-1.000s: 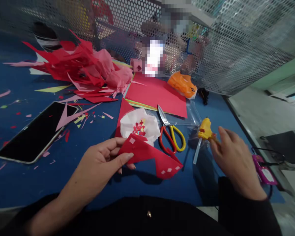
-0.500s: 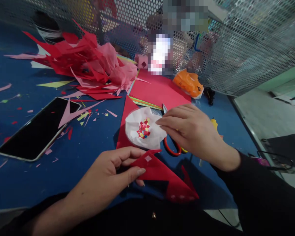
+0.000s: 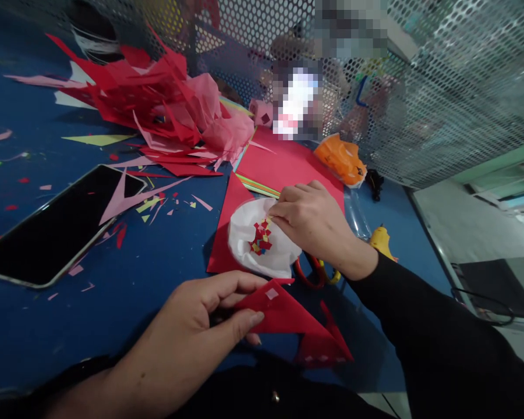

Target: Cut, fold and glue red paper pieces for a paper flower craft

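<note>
My left hand (image 3: pixel 201 317) pinches the corner of a folded red paper triangle (image 3: pixel 297 323) that carries small pale squares, low in the view near the table's front edge. My right hand (image 3: pixel 312 224) reaches over a white tissue (image 3: pixel 247 247) holding a little heap of red, yellow and blue paper squares (image 3: pixel 261 238). Its fingertips are pressed together at the heap's upper edge; what they pinch is too small to make out. Red and yellow scissors (image 3: pixel 314 273) lie partly hidden under that wrist.
A black phone (image 3: pixel 56 227) lies at the left on the blue table (image 3: pixel 113 314). Red and pink paper scraps (image 3: pixel 157 116) pile at the back. Red sheets (image 3: pixel 283 166), an orange object (image 3: pixel 340 160) and a yellow glue gun (image 3: pixel 382 241) lie right, before a perforated metal screen (image 3: pixel 441 75).
My right hand left the glue gun, swung left over the scissors and came down with fingertips on the paper squares. My left hand with the red triangle has drawn slightly nearer.
</note>
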Motion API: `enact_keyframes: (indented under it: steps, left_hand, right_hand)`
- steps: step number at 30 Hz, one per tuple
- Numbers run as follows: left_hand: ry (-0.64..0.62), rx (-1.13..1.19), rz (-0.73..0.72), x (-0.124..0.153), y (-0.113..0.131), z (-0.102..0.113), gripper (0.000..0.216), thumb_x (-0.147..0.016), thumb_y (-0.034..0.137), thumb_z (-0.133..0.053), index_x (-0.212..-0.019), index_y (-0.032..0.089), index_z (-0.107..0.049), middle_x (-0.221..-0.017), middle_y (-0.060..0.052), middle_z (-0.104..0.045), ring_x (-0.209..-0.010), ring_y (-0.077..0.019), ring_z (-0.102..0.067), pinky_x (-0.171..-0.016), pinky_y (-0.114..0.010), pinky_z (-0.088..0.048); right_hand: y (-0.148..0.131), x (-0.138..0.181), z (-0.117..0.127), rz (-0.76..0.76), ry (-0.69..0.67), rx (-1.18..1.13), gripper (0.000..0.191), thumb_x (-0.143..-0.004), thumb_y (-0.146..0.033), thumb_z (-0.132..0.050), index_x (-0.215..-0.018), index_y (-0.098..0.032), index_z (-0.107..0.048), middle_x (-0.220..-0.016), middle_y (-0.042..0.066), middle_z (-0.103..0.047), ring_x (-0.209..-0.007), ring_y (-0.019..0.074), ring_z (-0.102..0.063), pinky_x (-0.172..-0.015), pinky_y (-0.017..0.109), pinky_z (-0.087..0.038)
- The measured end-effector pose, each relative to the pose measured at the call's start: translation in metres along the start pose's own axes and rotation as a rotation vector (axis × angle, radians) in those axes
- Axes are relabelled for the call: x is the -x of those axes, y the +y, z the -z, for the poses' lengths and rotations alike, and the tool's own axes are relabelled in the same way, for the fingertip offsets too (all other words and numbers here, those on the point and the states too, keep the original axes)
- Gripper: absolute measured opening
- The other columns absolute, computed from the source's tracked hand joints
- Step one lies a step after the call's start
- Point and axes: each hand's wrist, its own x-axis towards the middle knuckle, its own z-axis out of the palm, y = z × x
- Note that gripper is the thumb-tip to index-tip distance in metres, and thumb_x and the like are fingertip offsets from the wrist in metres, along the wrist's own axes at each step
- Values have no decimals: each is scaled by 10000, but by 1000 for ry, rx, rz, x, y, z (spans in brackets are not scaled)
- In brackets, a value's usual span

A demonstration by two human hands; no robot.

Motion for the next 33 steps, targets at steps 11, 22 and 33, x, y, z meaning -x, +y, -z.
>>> enact_keyframes:
  steps: [11, 22, 33]
  left_hand:
    - [8, -9, 15, 1, -1, 0, 308, -868, 242, -669, -1167, 232, -744, -716, 42, -730, -644, -99, -676, -664, -160, -552]
    - [2, -14, 11, 0, 3, 0, 285, -864, 223, -654, -1131, 214, -753, -754, 32, -760, -696, -114, -702, -687, -171, -560]
    - [-2, 1, 16, 0, 4, -1, 272, -857, 230, -658, -1108, 213, -761, -751, 19, -753, -672, -122, -688, -675, -195, -571]
  right_hand:
    - [-8, -3, -8, 140, -34, -41, 220, -956, -189, -570, -806, -174, -730, -821, 41, -671, -757, 184, -497, -709, 368, -227]
    - [-10, -11, -10, 174, -61, -59, 193, -949, -164, -533, -854, -152, -700, -852, 59, -664, -760, 183, -500, -711, 368, -230]
    - [-10, -8, -8, 168, -60, -42, 192, -954, -161, -484, -913, -158, -672, -896, 66, -665, -756, 188, -501, -707, 364, -229]
